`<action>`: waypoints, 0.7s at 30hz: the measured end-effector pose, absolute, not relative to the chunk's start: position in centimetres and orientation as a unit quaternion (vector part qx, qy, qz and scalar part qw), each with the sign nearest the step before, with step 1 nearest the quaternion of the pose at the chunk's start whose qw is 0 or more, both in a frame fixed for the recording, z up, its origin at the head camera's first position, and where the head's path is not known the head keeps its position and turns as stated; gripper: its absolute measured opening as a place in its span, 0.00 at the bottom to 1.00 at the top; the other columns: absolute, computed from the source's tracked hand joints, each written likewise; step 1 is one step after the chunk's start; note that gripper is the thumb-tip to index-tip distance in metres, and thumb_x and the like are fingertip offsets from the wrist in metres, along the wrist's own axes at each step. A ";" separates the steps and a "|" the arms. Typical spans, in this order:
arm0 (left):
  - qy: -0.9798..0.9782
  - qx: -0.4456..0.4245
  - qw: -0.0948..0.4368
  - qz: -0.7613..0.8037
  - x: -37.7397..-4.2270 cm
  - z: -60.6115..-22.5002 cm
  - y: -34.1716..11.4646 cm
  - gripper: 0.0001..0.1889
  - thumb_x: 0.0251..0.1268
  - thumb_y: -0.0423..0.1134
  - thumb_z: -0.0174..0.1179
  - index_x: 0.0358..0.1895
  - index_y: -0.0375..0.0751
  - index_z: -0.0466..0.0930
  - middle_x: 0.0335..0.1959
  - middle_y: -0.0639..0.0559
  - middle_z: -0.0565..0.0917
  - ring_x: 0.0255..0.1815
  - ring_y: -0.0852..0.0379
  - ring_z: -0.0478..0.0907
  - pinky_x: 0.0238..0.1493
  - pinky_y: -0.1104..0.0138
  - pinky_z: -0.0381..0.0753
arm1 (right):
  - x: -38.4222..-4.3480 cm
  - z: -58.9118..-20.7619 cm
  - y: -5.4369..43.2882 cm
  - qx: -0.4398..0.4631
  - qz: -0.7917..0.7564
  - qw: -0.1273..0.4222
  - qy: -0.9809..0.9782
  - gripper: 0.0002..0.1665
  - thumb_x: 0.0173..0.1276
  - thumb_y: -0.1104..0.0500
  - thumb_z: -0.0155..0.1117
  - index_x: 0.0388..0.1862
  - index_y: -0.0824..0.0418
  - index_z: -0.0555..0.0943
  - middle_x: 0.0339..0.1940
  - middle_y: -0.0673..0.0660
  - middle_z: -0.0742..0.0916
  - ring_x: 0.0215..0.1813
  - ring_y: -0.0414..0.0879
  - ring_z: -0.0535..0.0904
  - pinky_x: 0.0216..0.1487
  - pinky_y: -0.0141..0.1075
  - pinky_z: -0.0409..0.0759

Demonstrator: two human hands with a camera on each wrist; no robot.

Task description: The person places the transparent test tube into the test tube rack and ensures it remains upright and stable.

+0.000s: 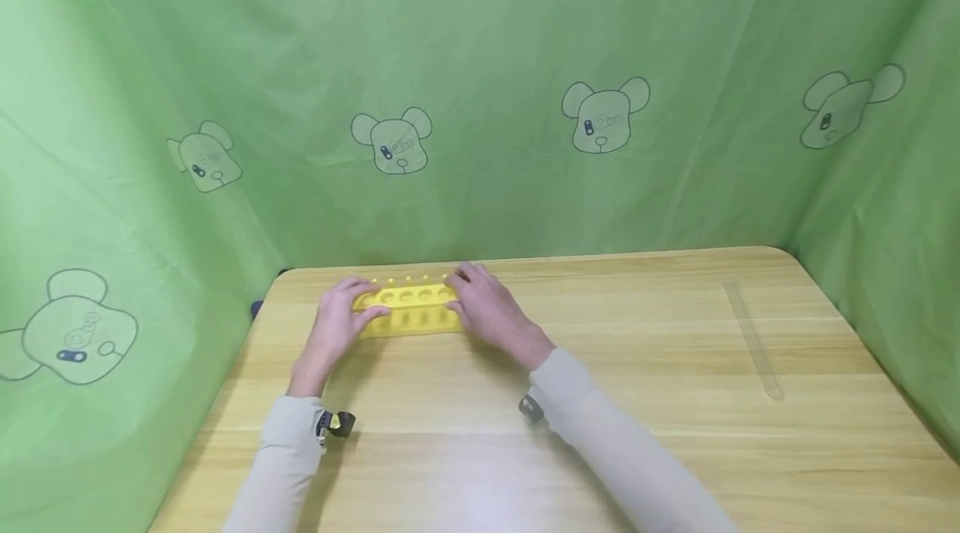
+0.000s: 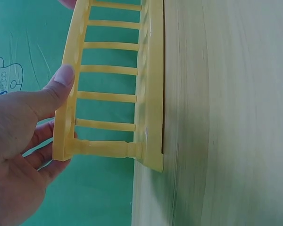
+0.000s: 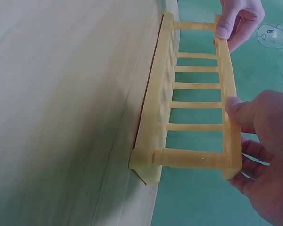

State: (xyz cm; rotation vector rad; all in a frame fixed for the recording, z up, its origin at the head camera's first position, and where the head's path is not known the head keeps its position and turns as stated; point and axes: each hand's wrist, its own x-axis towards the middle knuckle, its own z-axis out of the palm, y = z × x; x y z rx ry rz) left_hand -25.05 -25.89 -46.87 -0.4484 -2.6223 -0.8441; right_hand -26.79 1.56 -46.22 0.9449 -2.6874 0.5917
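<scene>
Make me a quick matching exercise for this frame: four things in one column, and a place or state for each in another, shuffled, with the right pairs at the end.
Column one
1. Clear strip
2. Left hand
3. Yellow rack
4. Right hand

Column two
A. Holds the rack's right end, from the person's side
B. Between the hands, with round holes in its top
C. Lies on the right part of the table
D. Holds the rack's left end, from the person's side

Pairs: 1-C, 2-D, 3-B, 4-A
</scene>
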 end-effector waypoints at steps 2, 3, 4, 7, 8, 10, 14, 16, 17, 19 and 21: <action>-0.926 -0.159 0.174 -0.295 -25.1 -46.9 -25.6 0.25 0.53 0.39 0.79 0.53 0.32 0.85 0.52 0.37 0.84 0.55 0.38 0.81 0.64 0.47 0.80 | -26.8 -46.2 1.8 0.320 0.200 0.115 -0.919 0.24 0.73 0.55 0.68 0.64 0.64 0.79 0.55 0.57 0.81 0.56 0.49 0.76 0.60 0.37 0.80; -0.926 -0.159 0.174 -0.294 -25.2 -47.0 -25.5 0.25 0.53 0.39 0.79 0.53 0.32 0.85 0.52 0.37 0.84 0.55 0.38 0.81 0.64 0.47 0.80 | -26.8 -46.1 2.0 0.319 0.200 0.115 -0.919 0.24 0.73 0.55 0.69 0.64 0.64 0.80 0.55 0.57 0.81 0.56 0.50 0.76 0.60 0.37 0.80; -0.926 -0.160 0.175 -0.293 -25.2 -47.0 -25.4 0.24 0.53 0.39 0.79 0.53 0.32 0.86 0.52 0.37 0.84 0.55 0.38 0.81 0.64 0.47 0.80 | -26.8 -46.1 2.1 0.317 0.200 0.114 -0.920 0.24 0.73 0.55 0.69 0.64 0.64 0.80 0.55 0.57 0.81 0.56 0.50 0.76 0.61 0.37 0.80; -0.926 -0.162 0.177 -0.290 -25.3 -47.1 -24.9 0.24 0.53 0.40 0.79 0.52 0.32 0.86 0.52 0.37 0.85 0.55 0.38 0.81 0.64 0.47 0.80 | -26.7 -46.0 2.6 0.315 0.202 0.110 -0.921 0.24 0.74 0.55 0.68 0.64 0.64 0.80 0.55 0.57 0.81 0.57 0.50 0.76 0.61 0.38 0.80; -0.926 -0.162 0.179 -0.291 -25.3 -47.1 -24.7 0.24 0.53 0.40 0.79 0.52 0.32 0.86 0.52 0.37 0.85 0.54 0.38 0.81 0.64 0.47 0.80 | -26.7 -46.0 2.7 0.315 0.205 0.109 -0.920 0.23 0.73 0.55 0.68 0.63 0.64 0.80 0.55 0.57 0.81 0.57 0.50 0.76 0.61 0.38 0.80; -0.923 -0.164 0.184 -0.295 -25.3 -47.1 -24.4 0.24 0.52 0.39 0.80 0.52 0.32 0.86 0.51 0.37 0.85 0.54 0.38 0.82 0.63 0.47 0.80 | -26.7 -46.0 3.0 0.315 0.209 0.108 -0.919 0.23 0.73 0.56 0.68 0.63 0.64 0.80 0.55 0.57 0.81 0.56 0.50 0.76 0.61 0.39 0.81; -0.920 -0.169 0.191 -0.296 -25.4 -47.1 -23.9 0.24 0.50 0.38 0.80 0.51 0.32 0.86 0.50 0.37 0.85 0.53 0.39 0.82 0.62 0.48 0.81 | -26.7 -46.1 3.5 0.314 0.212 0.112 -0.918 0.22 0.73 0.56 0.69 0.62 0.64 0.80 0.54 0.57 0.81 0.55 0.50 0.76 0.59 0.39 0.81; -0.921 -0.170 0.190 -0.294 -25.5 -47.2 -23.7 0.24 0.50 0.38 0.80 0.51 0.32 0.86 0.50 0.38 0.85 0.53 0.39 0.82 0.62 0.48 0.81 | -26.7 -46.2 3.8 0.312 0.212 0.114 -0.919 0.22 0.73 0.56 0.69 0.62 0.64 0.81 0.54 0.56 0.81 0.54 0.49 0.75 0.59 0.38 0.81; -0.922 -0.168 0.189 -0.293 -25.5 -47.2 -23.6 0.24 0.50 0.39 0.80 0.51 0.32 0.86 0.50 0.38 0.85 0.53 0.40 0.82 0.62 0.49 0.81 | -26.7 -46.2 3.9 0.311 0.211 0.114 -0.920 0.22 0.73 0.56 0.69 0.62 0.64 0.81 0.54 0.56 0.81 0.54 0.49 0.75 0.58 0.38 0.81; -0.923 -0.165 0.185 -0.294 -25.5 -47.2 -23.3 0.24 0.50 0.38 0.80 0.51 0.32 0.86 0.51 0.38 0.85 0.53 0.40 0.82 0.63 0.50 0.81 | -26.7 -46.2 4.1 0.309 0.213 0.115 -0.920 0.22 0.73 0.56 0.69 0.62 0.64 0.81 0.54 0.56 0.81 0.54 0.49 0.75 0.58 0.38 0.81; -0.923 -0.161 0.182 -0.297 -25.5 -47.2 -23.1 0.24 0.51 0.39 0.80 0.51 0.32 0.86 0.51 0.39 0.85 0.54 0.40 0.82 0.63 0.51 0.81 | -26.7 -46.2 4.4 0.308 0.217 0.115 -0.919 0.22 0.73 0.56 0.69 0.61 0.64 0.81 0.54 0.56 0.81 0.54 0.49 0.75 0.58 0.38 0.81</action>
